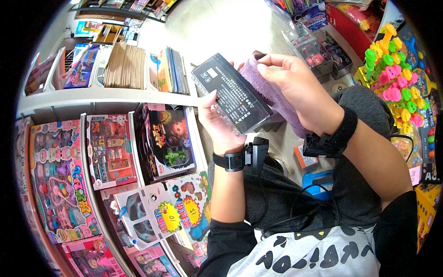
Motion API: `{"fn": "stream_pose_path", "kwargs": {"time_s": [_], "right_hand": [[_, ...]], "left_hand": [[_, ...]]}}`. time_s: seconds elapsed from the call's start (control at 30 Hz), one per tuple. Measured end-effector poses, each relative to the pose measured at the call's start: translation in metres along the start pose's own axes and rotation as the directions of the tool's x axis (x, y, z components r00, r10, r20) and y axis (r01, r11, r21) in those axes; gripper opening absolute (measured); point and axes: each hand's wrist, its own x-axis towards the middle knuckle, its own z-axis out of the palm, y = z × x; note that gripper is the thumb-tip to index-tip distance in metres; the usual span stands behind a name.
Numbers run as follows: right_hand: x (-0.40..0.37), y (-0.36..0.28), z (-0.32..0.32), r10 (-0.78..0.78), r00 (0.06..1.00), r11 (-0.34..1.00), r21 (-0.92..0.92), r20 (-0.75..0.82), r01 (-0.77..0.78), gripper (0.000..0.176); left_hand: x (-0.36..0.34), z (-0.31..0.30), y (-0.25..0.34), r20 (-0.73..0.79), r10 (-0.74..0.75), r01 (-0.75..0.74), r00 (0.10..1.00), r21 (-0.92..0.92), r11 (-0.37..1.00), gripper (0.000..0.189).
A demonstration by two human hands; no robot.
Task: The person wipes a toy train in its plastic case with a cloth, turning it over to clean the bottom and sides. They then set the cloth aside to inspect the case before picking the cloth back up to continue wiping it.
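My left hand grips a flat black box with white printed text and clear plastic along its edges. Its thumb lies over the box's near left edge, and its other fingers are mostly hidden beneath. In my right hand, a purple cloth is pinched between thumb and fingers. The cloth lies against the right side of the box and hangs down under my right wrist. Black straps with small devices are on both wrists.
To the left, a white shelf holds books, and boxed toys stand below it. Clear plastic bins sit at upper right, beside colourful plastic toys. A small orange-and-white box and a blue object lie low near my legs.
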Motion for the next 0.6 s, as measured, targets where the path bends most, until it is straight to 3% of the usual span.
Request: {"fn": "stream_pose_path", "kwargs": {"time_s": [0.13, 0.2, 0.23, 0.3, 0.5, 0.6], "right_hand": [[0.0, -0.001, -0.003, -0.017, 1.0, 1.0, 0.01, 0.008, 0.017, 0.015], [0.002, 0.001, -0.004, -0.014, 1.0, 1.0, 0.008, -0.009, 0.015, 0.015], [0.003, 0.002, -0.005, -0.012, 1.0, 1.0, 0.005, -0.028, 0.012, 0.015], [0.003, 0.005, -0.007, -0.001, 0.998, 1.0, -0.004, -0.06, 0.001, 0.015], [0.005, 0.005, -0.007, -0.011, 0.993, 0.997, -0.072, -0.119, 0.003, 0.014], [0.005, 0.006, -0.006, -0.033, 0.995, 0.996, -0.087, -0.093, 0.025, 0.014]], "left_hand": [[-0.003, 0.008, 0.003, 0.026, -0.022, 0.019, 0.999, 0.09, 0.996, 0.065], [-0.004, 0.012, 0.004, -0.137, -0.082, 0.11, 0.987, 0.208, 0.972, 0.058], [-0.004, 0.013, 0.003, -0.136, -0.082, 0.11, 0.987, 0.208, 0.972, 0.058], [-0.004, 0.015, -0.001, -0.284, -0.001, 0.133, 0.959, 0.445, 0.886, 0.051], [-0.001, 0.006, -0.003, -0.283, 0.12, 0.006, 0.952, 0.408, 0.913, 0.028], [0.0, -0.003, -0.002, -0.234, -0.019, 0.079, 0.972, 0.249, 0.965, 0.024]]}}
